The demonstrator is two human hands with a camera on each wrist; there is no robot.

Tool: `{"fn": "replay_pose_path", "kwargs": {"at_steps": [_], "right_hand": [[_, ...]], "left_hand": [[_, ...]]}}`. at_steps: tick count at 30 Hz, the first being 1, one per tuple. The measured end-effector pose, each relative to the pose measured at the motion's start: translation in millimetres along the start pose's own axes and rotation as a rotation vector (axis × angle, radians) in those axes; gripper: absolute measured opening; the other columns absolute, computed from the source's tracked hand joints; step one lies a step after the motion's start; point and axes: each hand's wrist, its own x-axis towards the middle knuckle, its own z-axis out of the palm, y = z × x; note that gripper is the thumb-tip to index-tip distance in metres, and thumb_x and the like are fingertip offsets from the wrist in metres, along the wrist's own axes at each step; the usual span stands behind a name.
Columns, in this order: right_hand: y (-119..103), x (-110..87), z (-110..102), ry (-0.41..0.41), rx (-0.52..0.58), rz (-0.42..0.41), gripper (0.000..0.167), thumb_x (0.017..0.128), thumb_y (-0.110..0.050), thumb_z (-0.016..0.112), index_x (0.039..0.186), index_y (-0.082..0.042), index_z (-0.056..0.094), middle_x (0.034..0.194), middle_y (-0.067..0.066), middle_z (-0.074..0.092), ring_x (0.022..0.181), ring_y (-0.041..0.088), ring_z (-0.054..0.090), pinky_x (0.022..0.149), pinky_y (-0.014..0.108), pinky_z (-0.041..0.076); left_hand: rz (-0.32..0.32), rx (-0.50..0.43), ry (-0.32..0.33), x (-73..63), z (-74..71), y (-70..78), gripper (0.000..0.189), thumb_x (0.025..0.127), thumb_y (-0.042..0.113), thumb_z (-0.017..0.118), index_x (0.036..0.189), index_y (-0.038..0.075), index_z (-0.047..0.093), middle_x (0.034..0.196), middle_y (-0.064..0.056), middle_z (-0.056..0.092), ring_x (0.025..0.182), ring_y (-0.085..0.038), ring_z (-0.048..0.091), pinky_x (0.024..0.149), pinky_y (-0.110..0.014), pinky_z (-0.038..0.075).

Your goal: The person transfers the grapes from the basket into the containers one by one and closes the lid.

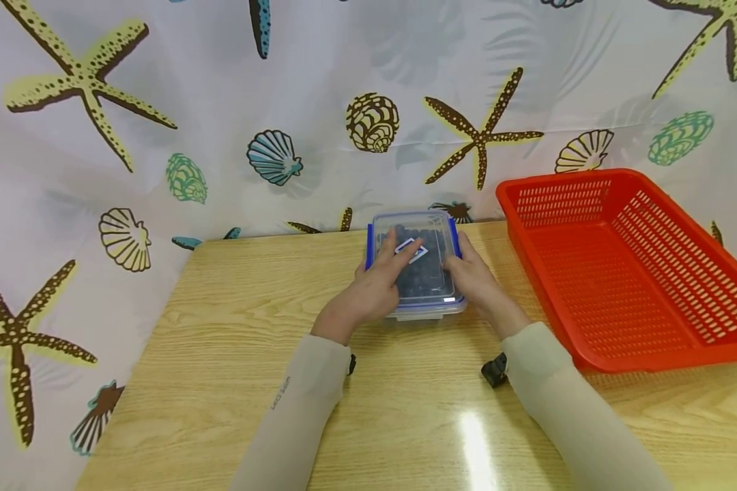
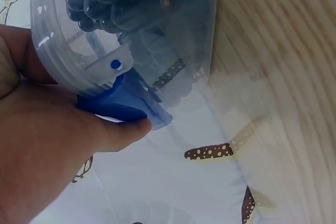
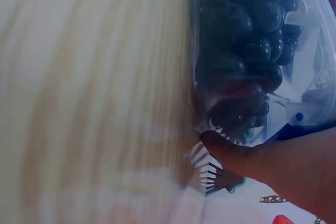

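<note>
A clear plastic food container [image 1: 426, 296] with a clear lid and blue side latches sits near the table's back edge. Dark grapes [image 3: 254, 19] fill much of it. My left hand [image 1: 368, 290] lies over the lid's left part, fingers spread and mostly straight beside a white-and-blue label [image 1: 411, 251]. In the left wrist view, one finger reaches down the side and touches a blue latch [image 2: 121, 100], which slants outward. My right hand [image 1: 475, 276] grips the right edge, thumb on the lid and a finger [image 3: 236, 156] along the side. The right latch is partly hidden.
A red plastic basket [image 1: 537, 273] with slotted walls stands close to my right forearm. Behind the wooden table [image 1: 239, 341] hangs a white curtain [image 1: 319, 88] printed with shells and starfish. A black wrist device [image 1: 495, 370] shows under my right sleeve.
</note>
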Motion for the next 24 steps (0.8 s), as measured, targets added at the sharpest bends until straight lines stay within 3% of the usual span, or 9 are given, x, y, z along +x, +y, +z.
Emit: {"fn": "replay_pose_path", "kwargs": {"at_steps": [8, 15, 20, 24], "right_hand": [[0, 0.8, -1, -0.061, -0.093, -0.011, 0.073, 0.107, -0.015, 0.038, 0.161, -0.008, -0.011, 0.168, 0.011, -0.007, 0.153, 0.025, -0.004, 0.120, 0.042, 0.004], [3, -1.0, -3, -0.075, -0.275, -0.064, 0.071, 0.111, -0.022, 0.037, 0.161, -0.006, -0.011, 0.168, 0.013, -0.003, 0.153, 0.029, 0.000, 0.120, 0.046, 0.006], [1, -3.8, -4, -0.005, -0.465, -0.143, 0.063, 0.110, -0.023, 0.040, 0.162, -0.004, 0.010, 0.167, 0.022, 0.004, 0.153, 0.035, 0.003, 0.119, 0.052, 0.009], [-3, -7.9, -4, 0.047, -0.604, -0.194, 0.056, 0.109, -0.022, 0.042, 0.161, -0.009, 0.027, 0.165, 0.026, 0.004, 0.151, 0.043, 0.009, 0.117, 0.057, 0.015]], "left_hand": [[-0.022, 0.039, 0.033, 4.2, 1.7, -8.5, 0.075, 0.100, -0.001, 0.042, 0.165, 0.025, 0.013, 0.168, -0.008, -0.013, 0.153, -0.022, -0.007, 0.118, -0.058, 0.005], [-0.044, 0.072, 0.061, 5.6, 5.3, -14.3, 0.065, 0.104, 0.010, 0.039, 0.164, 0.018, 0.015, 0.168, -0.008, -0.013, 0.153, -0.022, -0.010, 0.120, -0.052, 0.007], [-0.045, 0.092, 0.069, 5.2, 7.9, -15.4, 0.063, 0.104, 0.014, 0.037, 0.164, 0.018, 0.018, 0.168, -0.008, -0.010, 0.153, -0.023, -0.008, 0.119, -0.054, 0.012], [-0.028, 0.120, 0.089, 5.0, 9.8, -15.1, 0.063, 0.105, 0.016, 0.036, 0.164, 0.016, 0.017, 0.169, -0.009, -0.005, 0.154, -0.025, -0.004, 0.118, -0.055, 0.015]]}}
